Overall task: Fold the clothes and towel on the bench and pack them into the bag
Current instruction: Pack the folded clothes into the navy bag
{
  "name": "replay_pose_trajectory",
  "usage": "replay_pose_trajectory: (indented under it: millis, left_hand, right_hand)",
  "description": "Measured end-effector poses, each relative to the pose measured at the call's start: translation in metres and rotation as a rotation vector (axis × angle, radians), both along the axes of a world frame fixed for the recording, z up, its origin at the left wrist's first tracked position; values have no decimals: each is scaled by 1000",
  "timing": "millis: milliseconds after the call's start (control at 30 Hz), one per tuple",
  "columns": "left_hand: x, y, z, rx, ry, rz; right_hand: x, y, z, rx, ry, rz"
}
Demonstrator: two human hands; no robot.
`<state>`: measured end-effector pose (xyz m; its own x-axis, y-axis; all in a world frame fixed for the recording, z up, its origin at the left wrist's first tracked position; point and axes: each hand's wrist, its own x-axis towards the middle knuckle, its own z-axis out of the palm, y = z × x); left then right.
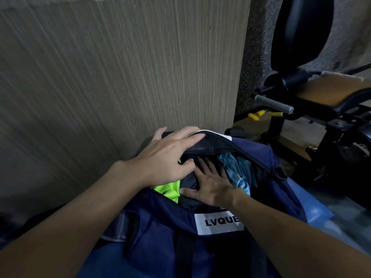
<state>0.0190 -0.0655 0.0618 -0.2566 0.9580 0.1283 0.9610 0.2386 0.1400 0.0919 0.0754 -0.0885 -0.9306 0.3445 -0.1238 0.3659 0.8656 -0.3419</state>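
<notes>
Left grip [168,157] pinches the navy bag's [160,217] far rim open. Right grip [208,183], flat and released, presses a dark garment [190,181] down inside, between green top [168,189] and light-blue cloth [236,171]. Packing appears under way; the next move likely calls for withdrawing and zipping.

I get a dim, cool picture: inside the bag [170,247] lies shadow, lines bow toward the rim, and the lower right corner is smeared soft.

One wide head-worn camera looks forward and down, close over the open bag [160,217].
</notes>
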Motion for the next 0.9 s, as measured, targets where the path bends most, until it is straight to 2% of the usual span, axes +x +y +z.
replay_pose_trajectory:
  millis: [200, 367, 533, 667, 800, 900]
  left_hand:
    - [3, 3, 1, -64, 53, 20]
    - [14, -7, 0, -79, 45, 54]
    - [19, -47, -3, 5, -70, 120]
    - [13, -99, -14, 153, -201, 221]
    - [-3, -165, -40, 318, -308, 382]
    - [-21, -214, -63, 360, -338, 552]
  right_hand:
    - [18, -16, 17, 175, 43, 28]
    - [48, -44, 33, 300, 320, 131]
    - [56, -78, 52, 177, 345, 298]
    - [47, -116, 59, 118, 398, 386]
    - [26, -158, 62, 125, 498, 502]
    - [1, -192, 61, 91, 480, 610]
